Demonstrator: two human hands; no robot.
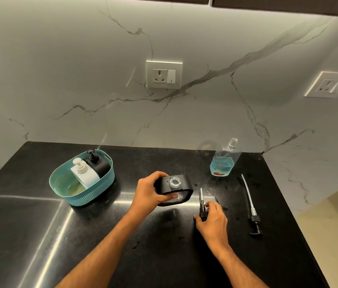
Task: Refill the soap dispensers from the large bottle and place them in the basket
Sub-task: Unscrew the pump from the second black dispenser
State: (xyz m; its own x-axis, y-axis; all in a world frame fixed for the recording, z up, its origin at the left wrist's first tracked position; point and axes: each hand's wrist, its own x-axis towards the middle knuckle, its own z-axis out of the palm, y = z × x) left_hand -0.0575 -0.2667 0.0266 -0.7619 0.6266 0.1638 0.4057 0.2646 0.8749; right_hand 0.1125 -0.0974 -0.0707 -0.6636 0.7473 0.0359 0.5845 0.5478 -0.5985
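Gripping a black soap dispenser [173,190] with a clear, uncapped neck just above the dark tabletop [60,235], the left hand [149,194] curls its fingers round it; the right hand [211,219] pinches a black pump [202,206] lying beside it; two dispensers stand in the teal basket [81,181]; the large bottle [225,159], part-filled with blue liquid, stands open behind.

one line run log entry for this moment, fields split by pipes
left hand: holds open black dispenser | right hand: grips small pump on counter | basket: two dispensers inside | large bottle: uncapped, upright
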